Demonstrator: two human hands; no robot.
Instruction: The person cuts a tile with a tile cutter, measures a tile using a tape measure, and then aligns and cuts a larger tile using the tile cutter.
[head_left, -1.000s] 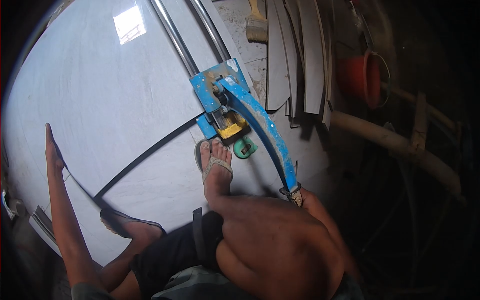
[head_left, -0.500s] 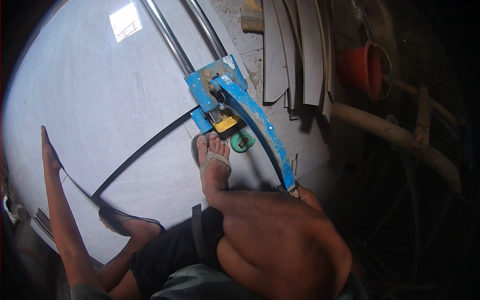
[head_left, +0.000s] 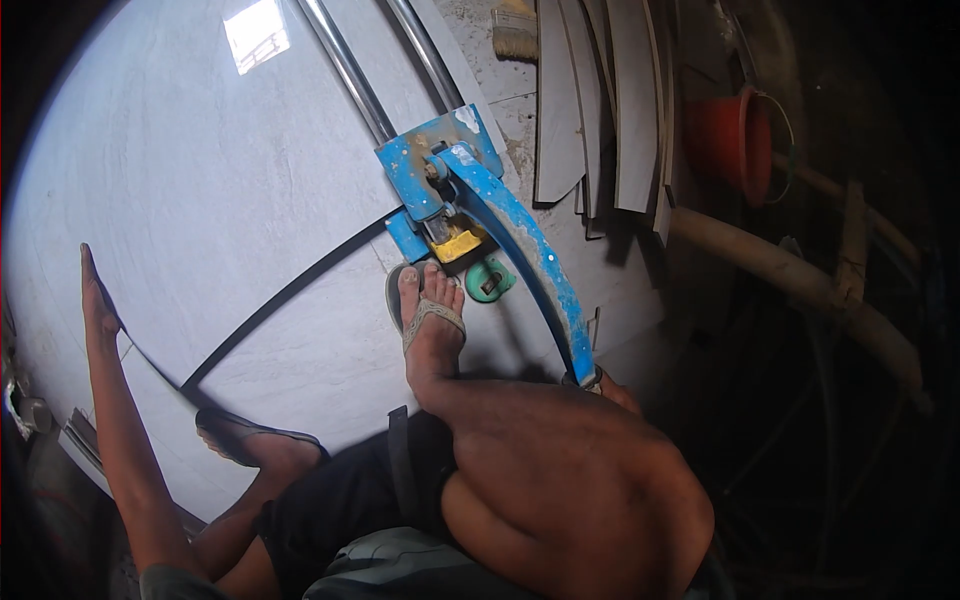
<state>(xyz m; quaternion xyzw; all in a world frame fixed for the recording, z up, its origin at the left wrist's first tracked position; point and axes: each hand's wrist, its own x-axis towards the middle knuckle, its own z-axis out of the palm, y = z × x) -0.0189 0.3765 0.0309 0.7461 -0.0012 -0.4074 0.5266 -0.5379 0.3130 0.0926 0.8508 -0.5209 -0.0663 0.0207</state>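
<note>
A blue tile cutter (head_left: 430, 165) rides on two steel rails (head_left: 355, 85) over a large pale tile (head_left: 240, 190). From its carriage a long curved blue handle (head_left: 530, 245) reaches toward me. At the handle's lower end is my right hand (head_left: 615, 390), mostly hidden behind my knee, with its fingers out of sight. My left hand (head_left: 97, 295) rests on the tile at the far left, seen edge-on, fingers stretched straight and holding nothing. A dark gap (head_left: 290, 300) runs between the large tile and the piece nearer me. My sandalled foot (head_left: 433, 315) stands beside the yellow block (head_left: 458, 245).
A green round object (head_left: 488, 282) lies by my toes. Long tile strips (head_left: 560, 110) are stacked at the upper right, beside a brush (head_left: 515, 35). Farther right are a red bucket (head_left: 728, 145) and a wooden pole (head_left: 770, 255). My other sandalled foot (head_left: 270, 447) is at the lower left.
The view has shifted slightly, so the cutter and strips appear a little farther right. My hands and the cutter otherwise look nearly unchanged.
</note>
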